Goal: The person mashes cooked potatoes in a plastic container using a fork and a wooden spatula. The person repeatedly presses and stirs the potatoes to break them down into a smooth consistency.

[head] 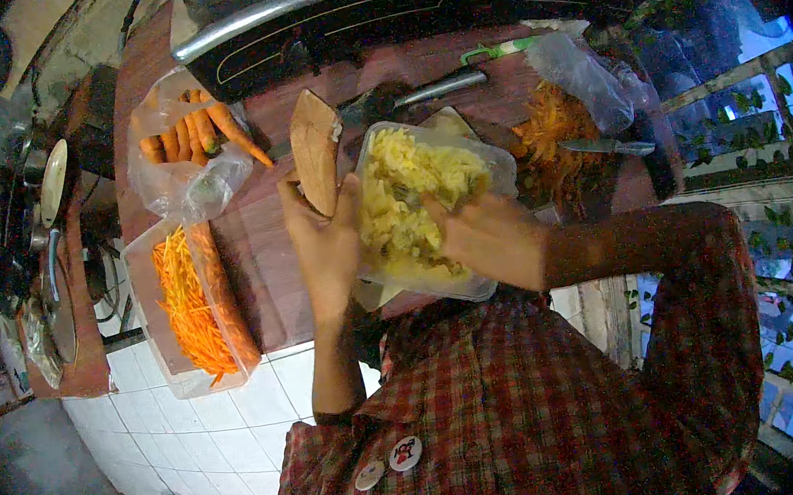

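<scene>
My left hand [327, 240] grips the lower end of a brown, tapered piece [316, 147], perhaps a tuber, between thumb and fingers. A pale spot shows on its right edge. Just right of this hand stands a clear plastic container [499, 157] heaped with pale yellow shreds [394, 153]. My right hand [489, 234] reaches over the container's right side, fingers down in the shreds. It is blurred, and whether it holds anything is hidden. Some pale flat material [452, 123] sticks out from under the container.
Left, a second clear container [151, 324] holds orange shreds [189, 313]; whole carrots [192, 127] lie in a plastic bag [180, 187]. Right, a knife [607, 145] rests on peelings [550, 122] near another bag [586, 82]. A metal-handled tool [441, 88] and Rinnai stove [380, 24] are behind.
</scene>
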